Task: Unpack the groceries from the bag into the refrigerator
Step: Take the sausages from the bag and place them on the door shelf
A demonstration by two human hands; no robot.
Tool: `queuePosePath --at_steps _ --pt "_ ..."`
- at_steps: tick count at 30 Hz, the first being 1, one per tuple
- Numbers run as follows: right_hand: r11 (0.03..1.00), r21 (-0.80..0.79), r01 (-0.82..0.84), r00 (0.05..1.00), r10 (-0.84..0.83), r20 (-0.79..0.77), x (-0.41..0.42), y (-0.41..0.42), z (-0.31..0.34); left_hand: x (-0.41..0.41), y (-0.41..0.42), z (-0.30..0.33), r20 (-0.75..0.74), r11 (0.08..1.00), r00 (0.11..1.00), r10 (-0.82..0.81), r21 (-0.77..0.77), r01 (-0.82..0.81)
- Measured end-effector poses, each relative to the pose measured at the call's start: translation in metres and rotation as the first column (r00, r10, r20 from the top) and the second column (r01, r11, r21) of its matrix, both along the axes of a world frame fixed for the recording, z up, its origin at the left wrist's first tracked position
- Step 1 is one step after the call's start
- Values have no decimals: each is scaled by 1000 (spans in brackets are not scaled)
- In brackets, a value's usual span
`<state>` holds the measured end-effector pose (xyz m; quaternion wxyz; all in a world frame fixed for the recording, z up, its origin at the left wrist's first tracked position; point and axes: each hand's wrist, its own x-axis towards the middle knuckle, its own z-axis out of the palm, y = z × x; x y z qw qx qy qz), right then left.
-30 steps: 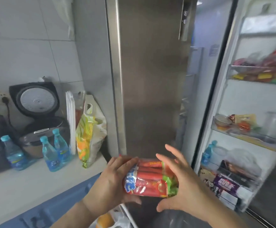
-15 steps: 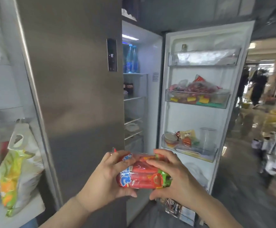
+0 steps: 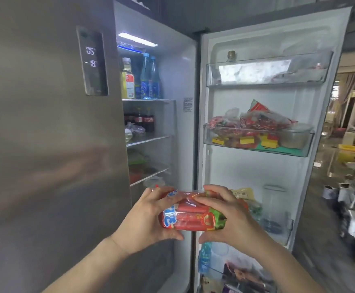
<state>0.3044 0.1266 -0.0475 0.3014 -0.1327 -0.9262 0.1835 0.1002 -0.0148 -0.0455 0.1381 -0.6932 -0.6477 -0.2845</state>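
Note:
A red pack of sausages [image 3: 190,216] with blue lettering and a green end is held level in front of the open refrigerator [image 3: 178,85]. My left hand [image 3: 149,220] grips its left end, thumb underneath and fingers over the top. My right hand [image 3: 231,218] grips its right end the same way. The pack hangs at the height of the lower shelves, just before the gap between the fridge compartment and the open right door [image 3: 235,170]. The grocery bag is out of view.
The closed steel left door [image 3: 45,134] with a display panel [image 3: 93,62] fills the left. Inside, bottles [image 3: 149,79] stand on the top shelf and cola bottles [image 3: 142,119] below. Door bins [image 3: 256,144] hold packets and a clear container [image 3: 274,208]. A cluttered room lies right.
The view swung right and up from the counter and bag to the open fridge interior. Both hands kept hold of the sausage pack and carried it closer to the shelves.

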Motion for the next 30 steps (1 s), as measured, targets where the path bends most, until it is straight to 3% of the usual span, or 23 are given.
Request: queuePosePath --at_steps 9,21,25,30 --pt "999 4 -50 998 50 -46 -54 133 5 -45 122 9 -27 999 999 45 22 -44" --pt "959 21 -284 957 284 -57 -153 278 4 -100 225 4 20 951 952 304 45 -305" --pt "972 -33 -231 973 230 -19 -150 307 -31 -102 259 -20 33 967 967 254 -16 -253" --pt "994 -99 -38 999 41 29 -107 346 -73 -86 327 -52 83 987 990 112 -127 -101"
